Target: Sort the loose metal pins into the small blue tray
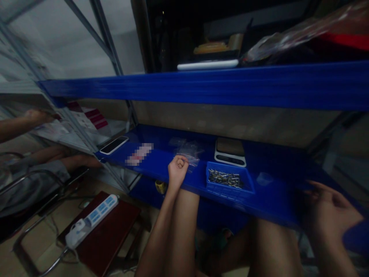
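My left hand (177, 169) is closed at the front edge of the blue shelf (161, 165), its fingers curled in. Whatever it may hold is hidden. Just beyond it lie clear plastic bags (188, 150), close to or touching the fingers. To its right, a blue tray (250, 187) contains many small metal screws or pins (226, 178). Behind the tray sits a white digital scale (230, 157) with a dark top. At the far right, my right hand (331, 211) is over the shelf's end, smeared by motion, so its grip is unclear. A small clear plastic piece (264, 178) lies between tray and right hand.
A phone (114, 145) and a pixelated pinkish item (140, 154) lie on the left of the shelf. An upper blue beam (201, 87) crosses above. A power strip (95, 219) rests on a red-brown stool (112, 234). Another person's hand (37, 115) is at far left.
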A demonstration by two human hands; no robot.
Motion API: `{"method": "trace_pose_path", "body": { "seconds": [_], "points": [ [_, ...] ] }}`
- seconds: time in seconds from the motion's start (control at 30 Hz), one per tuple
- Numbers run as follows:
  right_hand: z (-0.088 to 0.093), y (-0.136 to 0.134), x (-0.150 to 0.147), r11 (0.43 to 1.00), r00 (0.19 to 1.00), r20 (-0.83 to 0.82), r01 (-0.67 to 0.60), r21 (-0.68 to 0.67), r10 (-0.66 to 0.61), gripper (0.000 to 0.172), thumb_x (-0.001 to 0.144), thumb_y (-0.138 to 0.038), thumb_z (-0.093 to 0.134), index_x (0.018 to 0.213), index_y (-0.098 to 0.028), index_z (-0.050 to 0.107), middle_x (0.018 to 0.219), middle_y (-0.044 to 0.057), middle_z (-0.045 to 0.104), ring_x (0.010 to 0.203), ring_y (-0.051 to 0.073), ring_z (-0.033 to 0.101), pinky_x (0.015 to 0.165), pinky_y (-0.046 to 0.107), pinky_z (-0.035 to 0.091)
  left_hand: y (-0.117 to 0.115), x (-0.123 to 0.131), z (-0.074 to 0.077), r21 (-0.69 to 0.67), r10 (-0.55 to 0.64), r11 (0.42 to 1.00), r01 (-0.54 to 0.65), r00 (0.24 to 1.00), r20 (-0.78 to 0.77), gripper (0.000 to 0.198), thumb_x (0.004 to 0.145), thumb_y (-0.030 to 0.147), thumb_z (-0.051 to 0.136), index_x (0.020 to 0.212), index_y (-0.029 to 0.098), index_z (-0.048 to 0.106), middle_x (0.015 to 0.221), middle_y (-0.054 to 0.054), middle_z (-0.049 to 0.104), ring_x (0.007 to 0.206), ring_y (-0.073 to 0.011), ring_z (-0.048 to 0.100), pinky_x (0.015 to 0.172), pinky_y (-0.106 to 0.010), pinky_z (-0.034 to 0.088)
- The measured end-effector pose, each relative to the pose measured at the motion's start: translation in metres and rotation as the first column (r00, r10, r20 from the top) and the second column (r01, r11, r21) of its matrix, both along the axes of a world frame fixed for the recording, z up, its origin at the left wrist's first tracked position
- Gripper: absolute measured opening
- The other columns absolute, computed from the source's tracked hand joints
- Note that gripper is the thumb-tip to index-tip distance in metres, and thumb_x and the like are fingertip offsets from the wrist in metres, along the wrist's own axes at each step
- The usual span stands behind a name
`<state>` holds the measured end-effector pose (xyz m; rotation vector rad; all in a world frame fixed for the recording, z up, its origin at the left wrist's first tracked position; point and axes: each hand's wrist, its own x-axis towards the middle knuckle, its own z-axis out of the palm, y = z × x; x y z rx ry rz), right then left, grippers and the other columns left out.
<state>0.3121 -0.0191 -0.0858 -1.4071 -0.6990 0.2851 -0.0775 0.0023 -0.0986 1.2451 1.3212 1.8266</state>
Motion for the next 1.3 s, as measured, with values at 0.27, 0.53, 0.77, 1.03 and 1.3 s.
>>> {"method": "trace_pose_path", "body": {
  "seconds": [0.27,0.53,0.77,1.03,1.3],
  "points": [
    [0.002,-0.006,-0.007,0.983,0.991,0.090,-0.080,-0.168,0.097,0.048,0.065,-0.035,0.059,0.101,-0.011,0.080,0.073,0.006,0.066,0.062,0.019,0.057,0.057,0.030,0.040,0.001,0.000,-0.002,0.025,0.031,0.999,-0.033,0.995,0.091,0.019,0.081,0.027,0.073,0.096,0.017,0.066,0.055,0.006,0.054,0.048,-0.0101,0.048,0.052,-0.023,0.034],
    [0.001,-0.008,-0.003,0.975,0.982,0.142,-0.093,-0.203,0.123,0.051,0.069,-0.038,0.058,0.107,-0.011,0.080,0.076,0.007,0.068,0.062,0.019,0.057,0.057,0.031,0.041,-0.003,-0.036,0.008,0.053,0.364,0.912,-0.408,0.861,0.356,0.056,0.091,0.040,0.064,0.137,0.019,0.040,0.081,0.002,0.069,0.047,-0.0074,0.047,0.049,-0.021,0.034],
    [0.004,-0.009,-0.007,0.979,0.983,0.114,-0.123,-0.161,0.142,0.045,0.070,-0.035,0.058,0.102,-0.012,0.078,0.077,0.006,0.067,0.067,0.019,0.058,0.063,0.031,0.042,0.001,-0.041,0.018,0.087,0.323,0.934,-0.347,0.922,0.212,0.020,0.082,0.034,0.072,0.090,0.019,0.061,0.064,0.004,0.060,0.052,-0.0090,0.050,0.051,-0.020,0.036],
    [0.004,-0.011,-0.009,0.981,0.980,0.137,-0.121,-0.149,0.142,0.040,0.074,-0.032,0.057,0.102,-0.013,0.078,0.075,0.005,0.066,0.067,0.019,0.057,0.065,0.031,0.041,0.010,-0.027,0.001,-0.008,0.090,0.996,-0.090,0.996,-0.014,0.009,0.068,0.016,0.073,0.076,0.017,0.070,0.056,0.003,0.061,0.050,-0.0118,0.056,0.052,-0.021,0.038],
    [0.005,-0.011,-0.007,0.980,0.985,0.121,-0.100,-0.173,0.122,0.048,0.068,-0.038,0.058,0.102,-0.011,0.079,0.076,0.006,0.067,0.065,0.020,0.058,0.062,0.032,0.042,0.000,-0.036,0.002,0.116,0.358,0.916,-0.384,0.912,0.199,0.043,0.097,0.038,0.059,0.134,0.020,0.048,0.076,0.004,0.065,0.050,-0.0086,0.048,0.052,-0.021,0.036]
  ]
}}
